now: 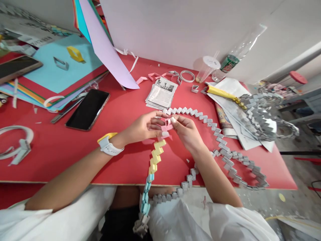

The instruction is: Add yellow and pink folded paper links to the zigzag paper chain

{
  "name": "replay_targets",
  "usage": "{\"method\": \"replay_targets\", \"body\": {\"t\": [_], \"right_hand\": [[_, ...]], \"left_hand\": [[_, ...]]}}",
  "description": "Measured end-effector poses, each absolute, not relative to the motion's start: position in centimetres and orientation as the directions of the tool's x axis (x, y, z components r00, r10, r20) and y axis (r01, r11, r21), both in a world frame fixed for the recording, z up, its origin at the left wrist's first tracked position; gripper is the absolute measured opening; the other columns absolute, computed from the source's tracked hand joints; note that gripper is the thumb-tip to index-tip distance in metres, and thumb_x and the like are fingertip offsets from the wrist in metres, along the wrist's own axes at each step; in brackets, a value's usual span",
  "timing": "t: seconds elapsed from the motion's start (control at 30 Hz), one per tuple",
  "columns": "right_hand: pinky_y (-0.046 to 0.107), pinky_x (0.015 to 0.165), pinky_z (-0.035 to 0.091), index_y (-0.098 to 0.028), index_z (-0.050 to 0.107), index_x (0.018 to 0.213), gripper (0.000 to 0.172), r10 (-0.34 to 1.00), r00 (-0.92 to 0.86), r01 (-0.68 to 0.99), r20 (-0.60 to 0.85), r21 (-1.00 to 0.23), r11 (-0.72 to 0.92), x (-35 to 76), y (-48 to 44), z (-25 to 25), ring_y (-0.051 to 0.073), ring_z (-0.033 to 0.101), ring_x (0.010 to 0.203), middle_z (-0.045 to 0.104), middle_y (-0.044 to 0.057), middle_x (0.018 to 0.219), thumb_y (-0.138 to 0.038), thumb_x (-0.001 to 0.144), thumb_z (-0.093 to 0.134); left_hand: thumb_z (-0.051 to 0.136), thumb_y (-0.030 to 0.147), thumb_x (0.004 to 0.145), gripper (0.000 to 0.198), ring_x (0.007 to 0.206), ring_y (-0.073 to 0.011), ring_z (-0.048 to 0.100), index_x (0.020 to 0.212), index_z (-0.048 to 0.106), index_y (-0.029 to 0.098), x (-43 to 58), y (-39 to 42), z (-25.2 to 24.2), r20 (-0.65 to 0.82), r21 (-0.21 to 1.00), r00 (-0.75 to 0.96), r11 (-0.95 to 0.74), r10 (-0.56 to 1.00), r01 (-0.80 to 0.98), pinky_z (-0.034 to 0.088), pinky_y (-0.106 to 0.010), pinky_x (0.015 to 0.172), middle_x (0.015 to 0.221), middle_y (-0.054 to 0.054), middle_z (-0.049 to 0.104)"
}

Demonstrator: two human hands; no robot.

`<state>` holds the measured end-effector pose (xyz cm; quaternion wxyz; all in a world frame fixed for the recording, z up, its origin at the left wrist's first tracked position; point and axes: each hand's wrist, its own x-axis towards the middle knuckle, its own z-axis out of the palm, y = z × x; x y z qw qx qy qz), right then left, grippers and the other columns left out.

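My left hand [144, 127] and my right hand [185, 129] meet over the red table [75, 154], both pinching a small pink folded paper link [167, 127] at the top end of a folded paper chain [155, 157]. Below the pink link the chain runs down in yellow, then light blue, then grey pieces toward my lap. A long grey stretch of the same chain [220, 140] loops away to the right across the table and back down to my lap. My left wrist wears a white watch with a yellow band [108, 144].
A black phone [87, 108] lies left of my hands. A stack of coloured paper sheets [55, 73] fills the back left, with another phone [17, 67] on it. Newspaper strips [162, 93], a plastic cup [207, 68], a bottle [235, 55] and a grey woven paper piece [260, 115] sit at the back right.
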<state>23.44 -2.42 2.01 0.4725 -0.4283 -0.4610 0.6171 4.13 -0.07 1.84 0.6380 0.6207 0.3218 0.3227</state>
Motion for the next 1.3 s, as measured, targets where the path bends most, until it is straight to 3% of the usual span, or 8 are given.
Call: {"method": "replay_targets", "body": {"t": [0.13,0.27,0.33,0.5,0.87,1.3], "right_hand": [[0.031,0.079,0.052,-0.020,0.068,0.083,0.018,0.995,-0.101,-0.151,-0.017,-0.988,-0.032,23.3,-2.7,2.7,0.014,0.063,0.081,0.066,0.001,0.086,-0.035,0.078,0.076],[0.031,0.081,0.052,-0.025,0.066,0.098,0.019,0.985,0.035,-0.059,0.168,-0.984,0.170,23.3,-3.3,4.0,0.015,0.064,0.086,0.067,0.001,0.089,-0.029,0.082,0.073],[0.031,0.082,0.050,-0.024,0.069,0.095,0.009,0.965,-0.010,0.039,0.263,-0.964,0.263,23.4,-3.7,4.6,0.014,0.062,0.086,0.066,0.001,0.090,-0.027,0.087,0.067],[0.033,0.085,0.049,-0.026,0.074,0.098,0.016,0.923,-0.099,0.096,0.372,-0.920,0.381,23.7,-4.5,5.6,0.015,0.059,0.088,0.066,0.002,0.092,-0.023,0.092,0.059],[0.038,0.087,0.050,-0.028,0.076,0.100,0.018,0.914,-0.110,0.104,0.391,-0.910,0.402,23.8,-4.7,6.0,0.018,0.061,0.089,0.067,0.003,0.091,-0.024,0.091,0.060],[0.040,0.091,0.049,-0.031,0.076,0.103,0.020,0.937,-0.134,0.052,0.321,-0.942,0.330,23.8,-4.7,5.9,0.020,0.061,0.094,0.069,0.004,0.097,-0.028,0.092,0.060]], "left_hand": [[0.074,0.027,0.081,0.050,0.095,-0.0212,0.073,0.123,0.046,0.021,5.1,-1.3,1.9,0.000,0.980,0.517,0.103,0.856,-0.170,0.063,-0.030,0.078,0.103,-0.008,0.074],[0.075,0.027,0.081,0.042,0.090,-0.0214,0.074,0.112,0.047,0.020,5.1,-1.3,2.4,0.060,0.973,0.464,0.052,0.884,-0.227,0.063,-0.030,0.077,0.103,-0.009,0.075],[0.074,0.026,0.081,0.039,0.082,-0.0196,0.075,0.110,0.048,0.019,4.8,-1.2,2.7,0.106,0.976,0.439,-0.010,0.892,-0.216,0.063,-0.027,0.071,0.096,-0.007,0.076],[0.070,0.024,0.085,0.028,0.079,-0.0167,0.075,0.107,0.054,0.018,4.3,-1.5,3.0,0.206,0.977,0.406,-0.160,0.890,-0.145,0.063,-0.024,0.072,0.096,-0.005,0.076],[0.071,0.025,0.085,0.025,0.088,-0.0179,0.075,0.107,0.062,0.018,4.4,-2.6,3.4,0.298,0.943,0.327,-0.330,0.897,0.045,0.063,-0.022,0.075,0.100,-0.006,0.076],[0.069,0.032,0.086,0.029,0.089,-0.0198,0.074,0.111,0.061,0.019,4.4,-2.6,3.3,0.257,0.953,0.337,-0.295,0.906,0.066,0.064,-0.027,0.076,0.104,-0.008,0.075]]}}
